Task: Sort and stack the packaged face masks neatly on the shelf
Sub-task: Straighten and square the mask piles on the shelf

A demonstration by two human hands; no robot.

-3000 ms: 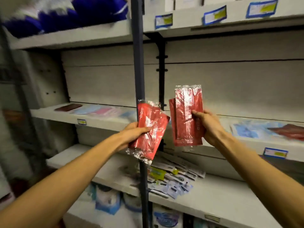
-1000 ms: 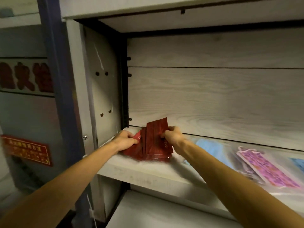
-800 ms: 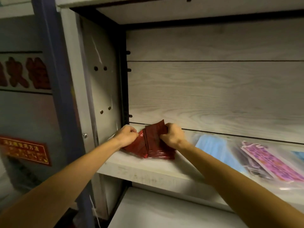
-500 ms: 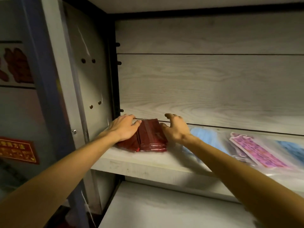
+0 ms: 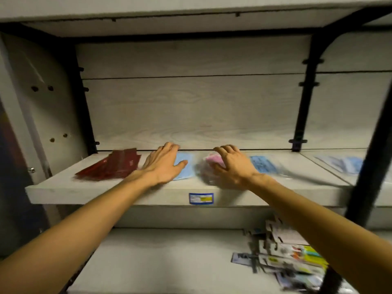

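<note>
Head view. You face the middle shelf (image 5: 106, 193), whose front edge carries a blue-and-yellow price label (image 5: 200, 198); places below are given relative to that label. Far to its left and further back, the red mask packets (image 5: 112, 165) lie in a low, slightly fanned pile, with neither hand on them. Just left of the label and behind it, your left hand (image 5: 163, 166) lies flat, fingers spread and nearly straight, over a light blue mask packet (image 5: 184, 166); it presses or hovers, gripping nothing. Just right of the label, your right hand (image 5: 232, 166) arches over a pink mask packet (image 5: 213, 161) in clear wrap, fingers bent but not visibly closed round it; motion blur hides whether it touches. Further right lies a darker blue mask packet (image 5: 263, 165), and beyond the black upright (image 5: 367, 158) more pale blue packets (image 5: 343, 164). Below and right of the label, assorted carded packs (image 5: 290, 257) lie scattered on the lower shelf (image 5: 159, 262).

Judged step: red group placed; the blue and pink packets come next. The next move calls for closing your fingers on each packet and gathering like colours into squared stacks.
</note>
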